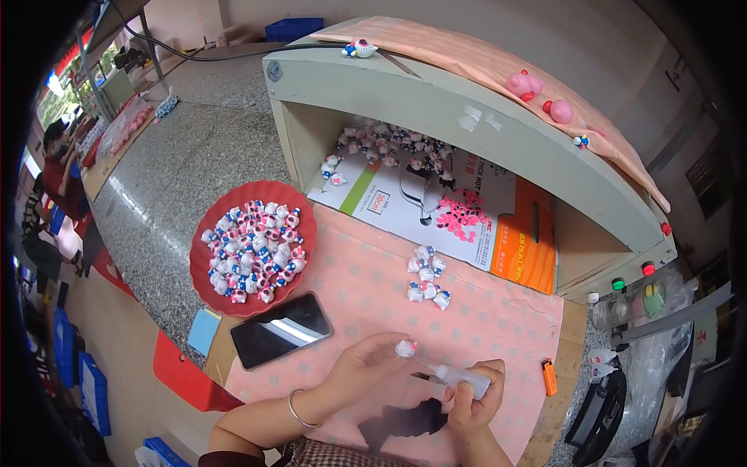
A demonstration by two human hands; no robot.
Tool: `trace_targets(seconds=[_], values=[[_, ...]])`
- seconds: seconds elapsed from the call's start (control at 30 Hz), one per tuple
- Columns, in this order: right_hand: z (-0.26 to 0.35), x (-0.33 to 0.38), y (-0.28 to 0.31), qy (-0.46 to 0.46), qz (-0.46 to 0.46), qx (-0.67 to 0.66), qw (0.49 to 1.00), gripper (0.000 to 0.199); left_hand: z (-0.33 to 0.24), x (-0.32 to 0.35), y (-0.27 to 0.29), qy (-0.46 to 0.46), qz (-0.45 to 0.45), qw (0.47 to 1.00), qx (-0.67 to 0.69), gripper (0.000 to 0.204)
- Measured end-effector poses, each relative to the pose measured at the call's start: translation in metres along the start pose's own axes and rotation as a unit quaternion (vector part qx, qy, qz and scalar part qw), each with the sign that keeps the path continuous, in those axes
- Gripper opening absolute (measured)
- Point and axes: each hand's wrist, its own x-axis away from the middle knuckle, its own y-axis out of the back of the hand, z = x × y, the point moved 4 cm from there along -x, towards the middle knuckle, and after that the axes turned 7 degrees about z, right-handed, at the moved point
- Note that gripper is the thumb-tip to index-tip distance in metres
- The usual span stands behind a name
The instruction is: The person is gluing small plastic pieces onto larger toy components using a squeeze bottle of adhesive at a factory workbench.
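Between the fingertips of my left hand (367, 369), closed in a pinch, is a small white figurine (405, 349) with a bit of pink on it. My right hand (476, 405) is wrapped round a small white squeeze bottle (465, 380), whose thin nozzle points left toward the figurine. From this view I cannot tell whether the tip touches it. Ahead of my hands, a small group of white and blue figurines (427, 268) lies on the pink dotted cloth (358, 268).
A red bowl (198, 268) full of figurines stands left, beside a black phone (282, 330) and blue notes (204, 332). Beyond the cloth, an open-fronted cabinet (358, 86) holds more figurines and small pink pieces (463, 215). An orange lighter (549, 377) lies right. Other people are far left.
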Motion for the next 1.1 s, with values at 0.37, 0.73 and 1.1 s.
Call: trace_targets(seconds=[0.37, 0.73, 1.1], values=[[-0.002, -0.015, 0.017, -0.302, -0.149, -0.318, 0.886, 0.019, -0.008, 0.000, -0.004, 0.007, 0.005, 1.000, 0.017, 0.033], [-0.095, -0.106, -0.002, -0.320, -0.007, -0.099, 0.942, 0.010, -0.021, 0.006, 0.006, -0.008, 0.021, 0.998, 0.051, 0.035], [-0.106, -0.146, -0.028, -0.184, 0.162, 0.230, 0.942, 0.024, -0.027, 0.012, 0.014, 0.002, 0.005, 0.999, 0.053, 0.033]])
